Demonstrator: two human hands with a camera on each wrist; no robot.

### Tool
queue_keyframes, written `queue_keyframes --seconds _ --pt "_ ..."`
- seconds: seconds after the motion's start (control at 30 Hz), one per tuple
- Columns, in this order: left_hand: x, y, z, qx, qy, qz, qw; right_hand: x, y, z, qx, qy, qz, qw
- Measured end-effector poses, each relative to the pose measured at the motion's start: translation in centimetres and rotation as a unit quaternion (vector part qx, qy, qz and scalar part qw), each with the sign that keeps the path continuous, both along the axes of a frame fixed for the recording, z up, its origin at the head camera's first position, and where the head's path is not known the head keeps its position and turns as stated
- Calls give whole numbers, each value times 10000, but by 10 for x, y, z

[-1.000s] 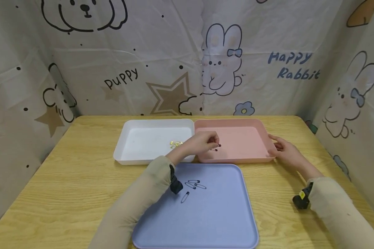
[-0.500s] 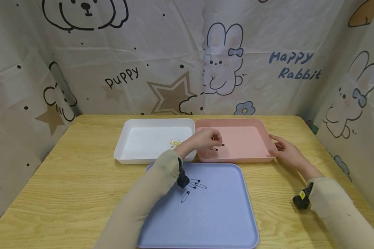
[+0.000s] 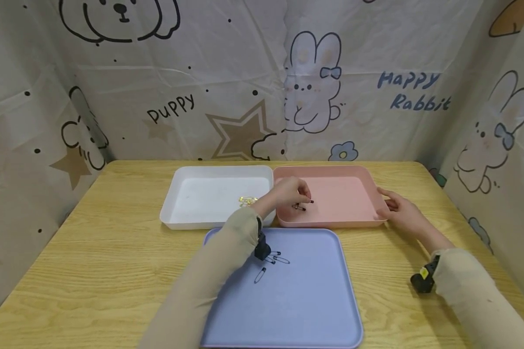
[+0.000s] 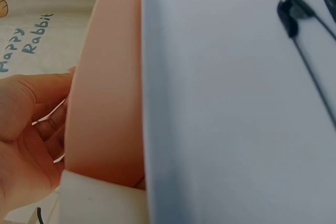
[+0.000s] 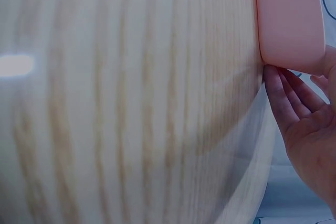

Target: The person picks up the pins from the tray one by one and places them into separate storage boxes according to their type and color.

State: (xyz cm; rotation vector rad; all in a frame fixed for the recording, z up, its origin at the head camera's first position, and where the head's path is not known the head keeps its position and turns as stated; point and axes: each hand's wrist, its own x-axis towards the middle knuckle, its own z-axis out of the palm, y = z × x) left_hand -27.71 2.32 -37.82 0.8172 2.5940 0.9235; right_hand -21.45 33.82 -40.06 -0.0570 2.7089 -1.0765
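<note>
My left hand is over the left part of the pink tray, pinching a black safety pin whose dark head shows past the fingertips. Just below that hand, black safety pins lie on the tray floor. At the tray's right end, my right hand holds the side wall. The right wrist view shows the fingers against the pink tray's corner, with the thumb up by its rim. Several black safety pins lie on the blue tray in front, partly hidden by the left wrist camera.
A white tray stands against the pink tray's left side, holding gold safety pins near its right end. All three trays rest on a wooden table. A printed cloth hangs behind and at both sides.
My left hand has moved slightly right over the pink tray, its wrist camera now covering part of the pins on the blue tray. The right hand stays at the tray's side.
</note>
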Motion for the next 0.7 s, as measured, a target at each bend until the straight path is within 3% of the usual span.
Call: queue_keyframes --seconds 0.47,0.7 --pt "-4 0 -8 20 -82 431 9990 1 1 1 -141 62 138 9998" --pt "-5 0 -11 -123 95 519 9985 2 1 0 -53 -17 81 10000"
